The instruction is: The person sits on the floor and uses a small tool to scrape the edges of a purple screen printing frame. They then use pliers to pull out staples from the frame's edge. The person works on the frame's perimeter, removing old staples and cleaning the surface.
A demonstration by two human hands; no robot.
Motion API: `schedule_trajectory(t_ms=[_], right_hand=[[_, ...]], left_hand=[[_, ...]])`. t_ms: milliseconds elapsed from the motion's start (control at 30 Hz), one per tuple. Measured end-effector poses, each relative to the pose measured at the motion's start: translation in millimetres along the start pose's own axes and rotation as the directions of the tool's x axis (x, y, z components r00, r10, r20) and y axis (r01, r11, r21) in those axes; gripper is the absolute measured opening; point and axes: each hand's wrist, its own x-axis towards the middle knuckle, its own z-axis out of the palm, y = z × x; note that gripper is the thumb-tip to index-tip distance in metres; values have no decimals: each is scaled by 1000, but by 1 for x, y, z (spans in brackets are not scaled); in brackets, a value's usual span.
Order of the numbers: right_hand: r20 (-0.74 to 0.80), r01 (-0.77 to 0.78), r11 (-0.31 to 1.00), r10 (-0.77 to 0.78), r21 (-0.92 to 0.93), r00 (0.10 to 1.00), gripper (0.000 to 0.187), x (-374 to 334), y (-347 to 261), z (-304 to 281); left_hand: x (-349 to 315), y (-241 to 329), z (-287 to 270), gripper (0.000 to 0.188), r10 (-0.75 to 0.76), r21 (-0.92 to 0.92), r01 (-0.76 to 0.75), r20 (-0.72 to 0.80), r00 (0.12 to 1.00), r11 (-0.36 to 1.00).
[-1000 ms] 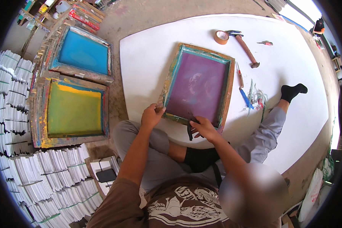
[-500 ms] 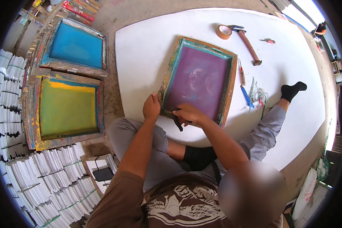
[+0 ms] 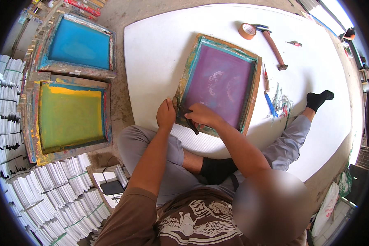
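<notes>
Right hand (image 3: 203,115) wrapped around black-handled pliers (image 3: 192,126); left hand (image 3: 165,114) curled against the near-left corner of the wooden silk-screen frame (image 3: 255,94), its grip hidden; frame lies on white sheeting (image 3: 151,65), and slipping pliers could tear its purple mesh (image 3: 225,78)

We have one view, from the left of two fisheye cameras worn side by side on the person's head. From there we look steeply down and forward, upright and unmirrored, onto a white sheet (image 3: 151,53) on the floor. Nearest us, along the lower edge, is the wearer's brown shirt (image 3: 192,225). The purple framed screen (image 3: 221,82), toward the sheet's left edge, sits just above mid-view. We see the sheet's far edge bow near the top, and dark rim fills the corners.
</notes>
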Motion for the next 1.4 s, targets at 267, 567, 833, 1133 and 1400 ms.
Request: schedule_trajectory(t_ms=[267, 567, 833, 1133, 1400], right_hand=[[-183, -3, 974, -40, -228, 982, 38, 2, -5, 16], [-156, -64, 986, 88, 153, 984, 34, -4, -12, 32], [-8, -90, 657, 144, 748, 990, 29, 4, 10, 56], [-36, -26, 541, 104, 841, 994, 28, 4, 22, 69], [99, -157, 600, 128, 784, 987, 24, 10, 19, 35]], left_hand=[[0, 3, -1, 58, -12, -6, 12, 15, 1000, 1000], [1, -3, 1, 57, -25, -6, 25, 19, 1000, 1000], [2, -2, 1, 56, -34, 1, 34, 31, 999, 999], [0, -1, 1, 54, -30, -17, 30, 4, 1000, 999], [0, -1, 3, 54, -30, -14, 30, 0, 1000, 999]])
